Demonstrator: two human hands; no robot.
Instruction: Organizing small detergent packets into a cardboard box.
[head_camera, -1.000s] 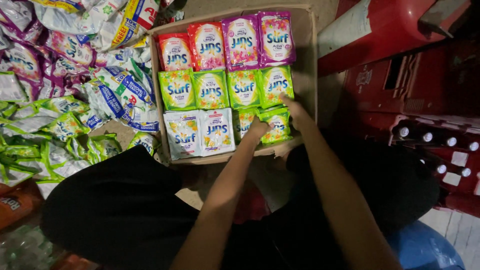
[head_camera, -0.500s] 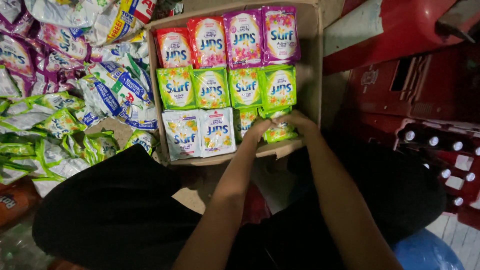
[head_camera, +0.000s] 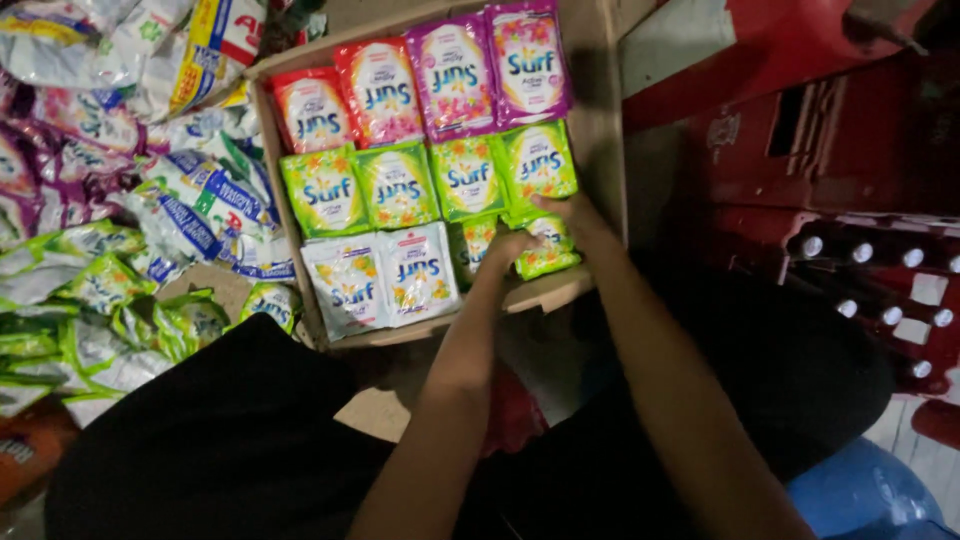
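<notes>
A cardboard box (head_camera: 603, 110) holds detergent sachets laid flat in rows: red, pink and purple at the far side, green ones (head_camera: 398, 185) in the middle, white ones (head_camera: 380, 275) at the near left. Both my hands are in the near right corner of the box. My left hand (head_camera: 506, 250) has its fingers closed on a green sachet (head_camera: 468, 240) beside the white ones. My right hand (head_camera: 566, 214) grips a small stack of green sachets (head_camera: 550, 258) against the box's right wall. The two hands almost touch.
A big loose heap of sachets (head_camera: 150, 220), green, white, blue and purple, lies left of the box. A red crate of capped bottles (head_camera: 880, 290) stands at the right, with a blue rounded object (head_camera: 865, 490) below it. My dark-clothed legs fill the foreground.
Both hands stay at the green sachets in the near right corner. They have drawn slightly closer together and shifted a little to the left.
</notes>
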